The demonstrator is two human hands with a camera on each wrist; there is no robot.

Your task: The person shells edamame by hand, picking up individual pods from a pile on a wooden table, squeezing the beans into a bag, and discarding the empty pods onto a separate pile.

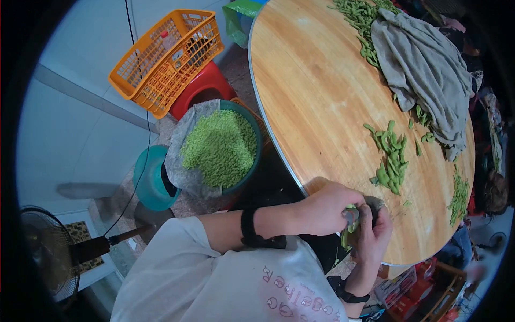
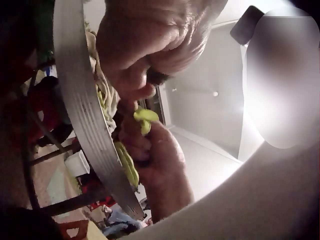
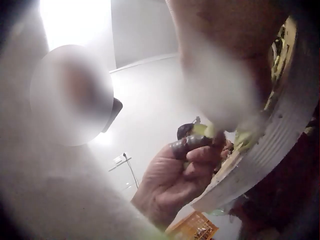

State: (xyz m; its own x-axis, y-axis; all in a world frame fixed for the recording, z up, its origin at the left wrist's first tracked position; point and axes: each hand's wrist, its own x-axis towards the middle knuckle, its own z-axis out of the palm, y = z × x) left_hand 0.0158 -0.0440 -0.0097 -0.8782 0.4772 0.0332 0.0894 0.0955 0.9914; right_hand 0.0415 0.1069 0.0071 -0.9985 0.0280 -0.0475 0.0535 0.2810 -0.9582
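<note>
My left hand (image 1: 330,208) and right hand (image 1: 374,236) meet at the near table edge. Grey wrapping (image 3: 187,146) covers a finger of the left hand (image 3: 177,180), which pinches a green pod (image 3: 204,131) in the right wrist view. In the left wrist view, the right hand (image 2: 165,162) grips a pod (image 2: 145,119) at its fingertips, with longer pods (image 2: 128,167) hanging below its palm. Fingers partly hide the contact between hands. A small heap of green pods (image 1: 394,163) lies on the wooden table (image 1: 322,107) just beyond them.
A grey cloth (image 1: 424,59) partly covers more pods at the far side. Left of the table stand a basin of shelled beans (image 1: 220,150), a teal basin (image 1: 147,182) and an orange crate (image 1: 155,64) over a red stool (image 1: 206,86). A fan (image 1: 51,247) stands lower left.
</note>
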